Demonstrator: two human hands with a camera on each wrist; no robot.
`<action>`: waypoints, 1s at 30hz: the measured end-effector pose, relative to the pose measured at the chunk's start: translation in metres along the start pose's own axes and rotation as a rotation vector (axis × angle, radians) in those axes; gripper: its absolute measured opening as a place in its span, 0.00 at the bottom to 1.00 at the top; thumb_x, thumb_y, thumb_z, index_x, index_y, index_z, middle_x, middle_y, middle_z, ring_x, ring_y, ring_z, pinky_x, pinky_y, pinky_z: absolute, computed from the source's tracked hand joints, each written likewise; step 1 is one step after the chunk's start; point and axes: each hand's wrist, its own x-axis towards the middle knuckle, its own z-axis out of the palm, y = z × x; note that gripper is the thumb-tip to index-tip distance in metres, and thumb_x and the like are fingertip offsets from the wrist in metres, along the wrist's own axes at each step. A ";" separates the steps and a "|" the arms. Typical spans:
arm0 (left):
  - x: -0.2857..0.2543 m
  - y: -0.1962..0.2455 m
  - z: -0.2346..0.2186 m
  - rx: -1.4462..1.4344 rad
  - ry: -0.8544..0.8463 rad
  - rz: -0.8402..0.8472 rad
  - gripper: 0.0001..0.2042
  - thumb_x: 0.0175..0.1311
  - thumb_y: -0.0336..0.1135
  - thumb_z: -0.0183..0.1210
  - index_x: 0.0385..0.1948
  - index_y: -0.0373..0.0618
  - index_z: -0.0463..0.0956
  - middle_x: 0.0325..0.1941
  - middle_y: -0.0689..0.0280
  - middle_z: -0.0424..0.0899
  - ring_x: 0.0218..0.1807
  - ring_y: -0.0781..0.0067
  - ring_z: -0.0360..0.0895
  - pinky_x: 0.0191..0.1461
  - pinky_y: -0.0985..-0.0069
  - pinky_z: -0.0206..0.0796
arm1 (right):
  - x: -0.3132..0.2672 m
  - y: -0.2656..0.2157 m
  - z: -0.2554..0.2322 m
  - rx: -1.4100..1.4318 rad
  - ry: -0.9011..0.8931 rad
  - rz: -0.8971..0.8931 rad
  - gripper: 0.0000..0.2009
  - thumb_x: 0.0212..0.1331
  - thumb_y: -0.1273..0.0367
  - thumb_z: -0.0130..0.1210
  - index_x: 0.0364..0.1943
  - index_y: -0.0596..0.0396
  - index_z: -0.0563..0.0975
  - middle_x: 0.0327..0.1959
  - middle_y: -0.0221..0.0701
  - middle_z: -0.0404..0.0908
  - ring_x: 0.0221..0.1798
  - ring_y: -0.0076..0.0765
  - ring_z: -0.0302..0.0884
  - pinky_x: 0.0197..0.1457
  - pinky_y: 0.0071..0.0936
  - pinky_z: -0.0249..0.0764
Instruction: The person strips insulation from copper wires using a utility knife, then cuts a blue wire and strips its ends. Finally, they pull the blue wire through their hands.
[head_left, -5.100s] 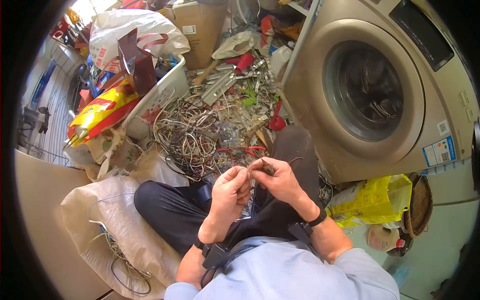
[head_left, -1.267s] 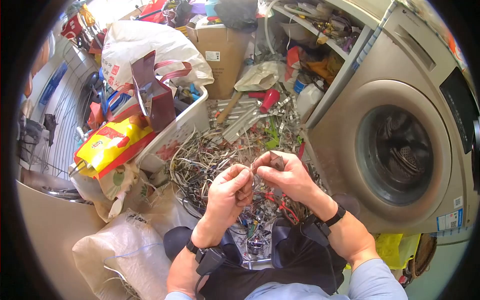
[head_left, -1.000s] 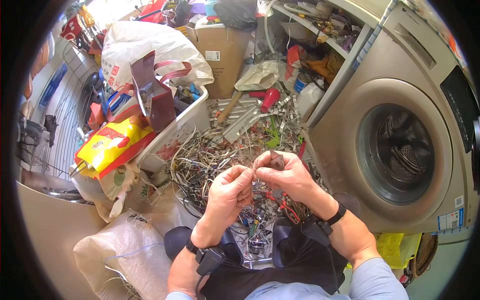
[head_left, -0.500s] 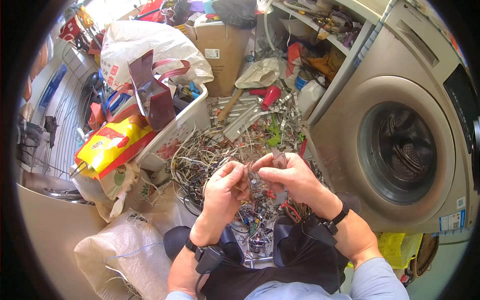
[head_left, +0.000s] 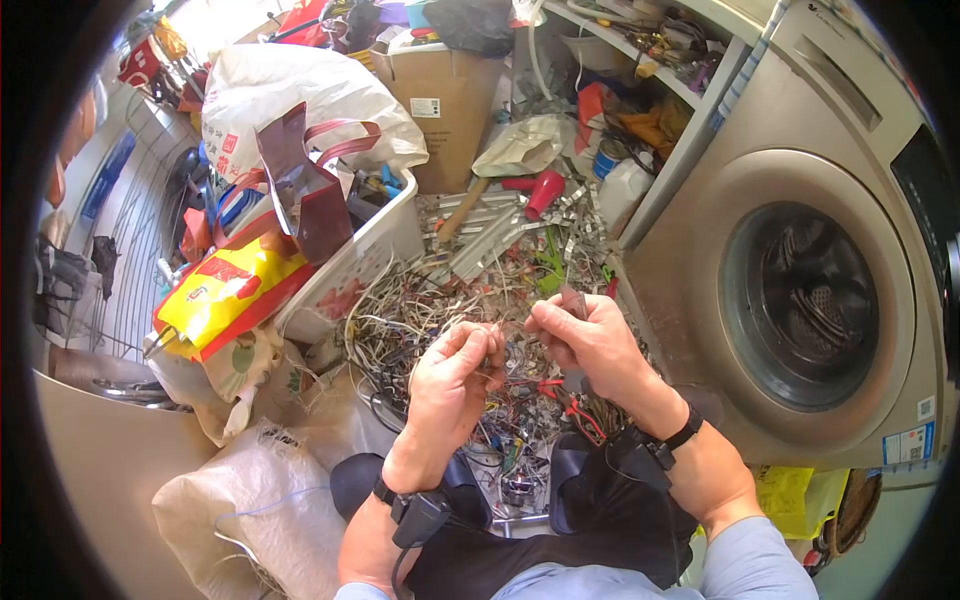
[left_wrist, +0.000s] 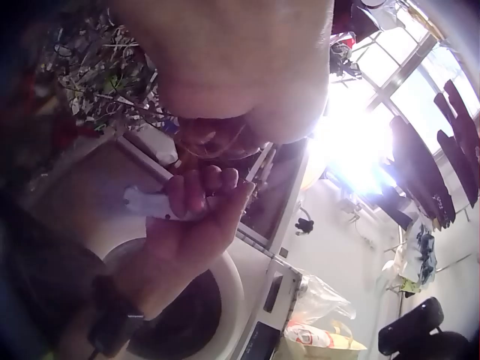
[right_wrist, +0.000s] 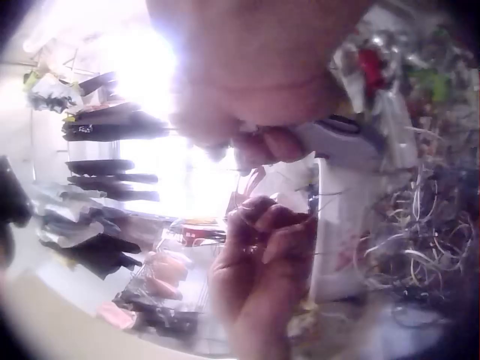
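Observation:
My left hand [head_left: 455, 375] is held up over the scrap pile [head_left: 470, 270], its thumb and fingers pinching a thin strand of wire [right_wrist: 328, 199]. Facing it, slightly higher and to the right, my right hand [head_left: 592, 338] grips a flat grey metal plate [right_wrist: 341, 141] that has a slot in it. The same plate's notched end sticks out of the curled fingers in the left wrist view. A small gap separates the two hands in the head view. Much of the plate is hidden by the right palm.
Tangled cables [head_left: 385, 320] and metal bits cover the floor ahead. At left stand a white crate [head_left: 360, 260] with bags and a woven sack [head_left: 245, 515]. A washing machine [head_left: 690, 250] is close on the right. Red-handled pliers [head_left: 582, 412] and a red hair dryer [head_left: 543, 194] lie about.
The hands were together fingertip to fingertip; the right hand has now drawn off to the right and slightly up. The head view has shifted since the oldest frame, and the knees have spread apart.

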 end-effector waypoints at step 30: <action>0.000 -0.007 -0.003 0.101 -0.034 -0.009 0.11 0.78 0.37 0.56 0.33 0.42 0.76 0.17 0.76 0.61 0.18 0.84 0.53 0.22 0.80 0.47 | 0.008 -0.004 -0.015 -0.230 0.139 -0.304 0.08 0.71 0.69 0.60 0.39 0.60 0.84 0.30 0.20 0.82 0.30 0.11 0.69 0.34 0.15 0.66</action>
